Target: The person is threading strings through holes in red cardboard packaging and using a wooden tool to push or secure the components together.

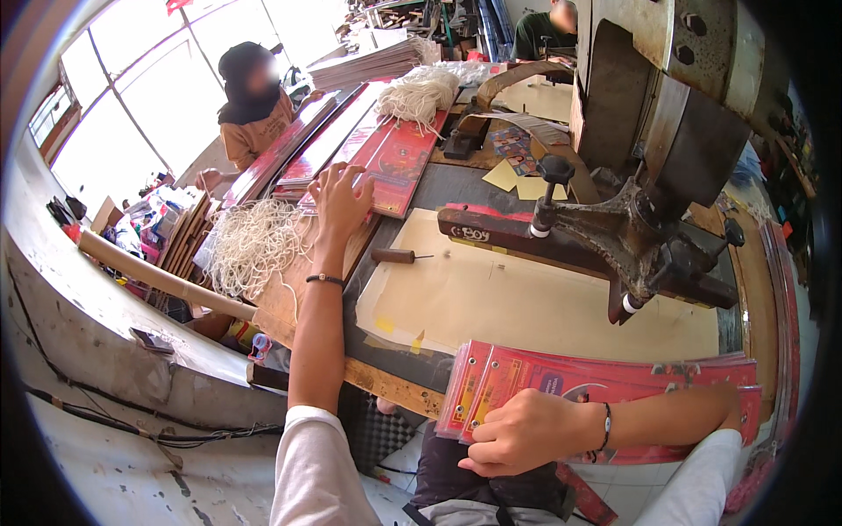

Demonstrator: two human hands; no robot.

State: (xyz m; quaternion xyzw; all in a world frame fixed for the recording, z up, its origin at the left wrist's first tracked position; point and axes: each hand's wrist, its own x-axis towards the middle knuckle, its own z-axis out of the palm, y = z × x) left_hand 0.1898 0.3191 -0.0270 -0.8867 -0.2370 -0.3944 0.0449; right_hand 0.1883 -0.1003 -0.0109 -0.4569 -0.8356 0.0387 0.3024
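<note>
Right hand (526,430) on printed sheets (588,373), lettered bar (574,250)

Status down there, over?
Left hand open at red printed sheets; right hand curled at nearer red glossy stack; wooden-handled awl lying on cream sheet.

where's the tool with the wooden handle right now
In the head view, the wooden-handled tool lies slightly left of centre at the cream sheet's left edge, below and to the right of the left hand.
</note>
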